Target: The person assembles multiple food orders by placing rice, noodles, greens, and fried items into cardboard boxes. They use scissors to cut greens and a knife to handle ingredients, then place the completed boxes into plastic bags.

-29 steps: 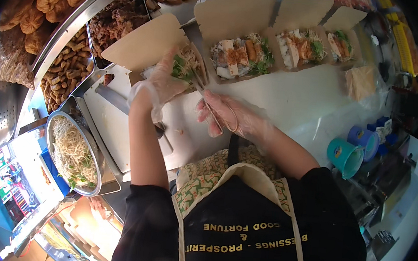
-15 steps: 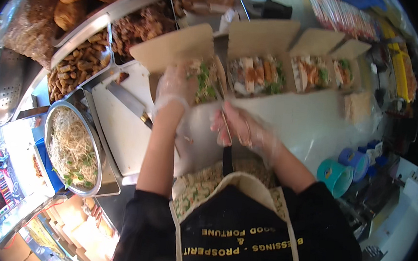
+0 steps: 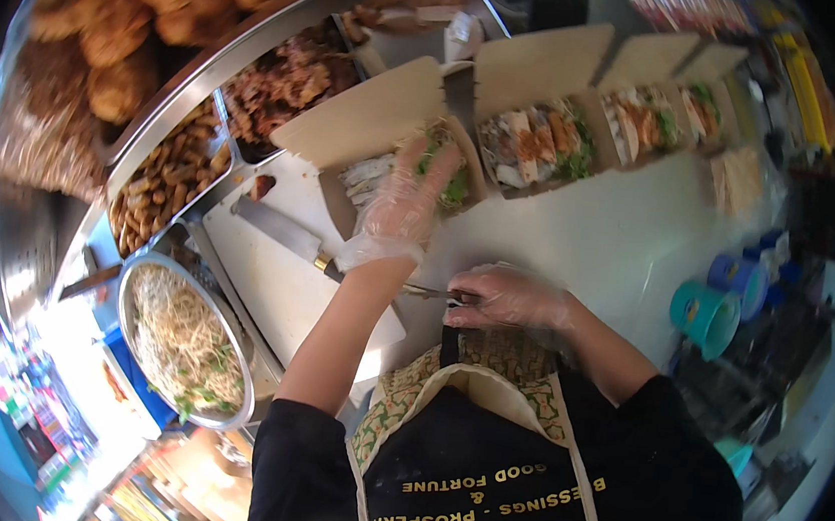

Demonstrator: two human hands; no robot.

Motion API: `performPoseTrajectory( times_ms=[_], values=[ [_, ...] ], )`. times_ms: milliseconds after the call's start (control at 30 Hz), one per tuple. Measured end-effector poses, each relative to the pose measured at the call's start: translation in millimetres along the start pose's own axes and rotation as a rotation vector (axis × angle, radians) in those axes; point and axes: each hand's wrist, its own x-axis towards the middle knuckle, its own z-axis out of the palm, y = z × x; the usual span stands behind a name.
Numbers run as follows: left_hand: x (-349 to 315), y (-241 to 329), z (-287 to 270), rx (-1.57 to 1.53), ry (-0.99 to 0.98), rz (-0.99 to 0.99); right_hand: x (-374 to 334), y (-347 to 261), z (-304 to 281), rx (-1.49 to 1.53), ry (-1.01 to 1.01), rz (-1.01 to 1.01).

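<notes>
My left hand (image 3: 405, 204), in a clear plastic glove, reaches into an open cardboard takeaway box (image 3: 334, 204). Its fingers are stretched and apart over green leaves (image 3: 457, 186) and bean sprouts; white strips of food (image 3: 367, 177) lie beside them. Close to my apron, my gloved right hand (image 3: 516, 298) is closed around the handles of metal scissors (image 3: 425, 291), whose blades point left. Under my left forearm, a broad knife (image 3: 280, 229) with a dark handle lies on a white cutting board (image 3: 264, 291).
Right of my box stand several open filled boxes (image 3: 539, 147). A metal bowl of bean sprouts (image 3: 179, 338) sits at the left. Trays of brown sausage-like pieces (image 3: 169, 176) and shredded meat (image 3: 289, 82) line the back. A teal cup (image 3: 705, 318) stands at the right.
My left hand has moved from the box's left side onto the greens. My right hand has drawn the scissors back toward my apron, and their blades have swung from pointing up to pointing left.
</notes>
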Motion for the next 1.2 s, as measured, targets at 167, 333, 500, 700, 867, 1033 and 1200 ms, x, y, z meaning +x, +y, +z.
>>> performPoseTrajectory(
  times_ms=[167, 333, 500, 700, 867, 1033, 1200],
  values=[
    [-3, 15, -77, 0.173, -0.011, 0.239, 20, -11, 17, -0.244, 0.218, -0.086],
    [65, 2, -123, 0.298, 0.226, 0.314, 60, -21, 38, -0.565, 0.224, -0.072],
    [197, 0, -92, 0.289, -0.018, 0.300, 74, -13, 47, -0.700, 0.309, -0.256],
    [257, -18, -68, 0.791, -0.574, 0.289, 48, 1, 19, -0.283, 0.222, -0.289],
    [258, -37, -69, 0.997, -0.783, 0.346, -1, 21, -31, 0.013, 0.447, -0.233],
    [267, -71, -61, 0.775, -0.642, 0.565, -14, 35, -56, 0.047, 0.579, -0.221],
    [276, -120, -42, 0.351, -0.497, 0.328, -4, 35, -61, 0.085, 0.585, -0.370]
  ],
)
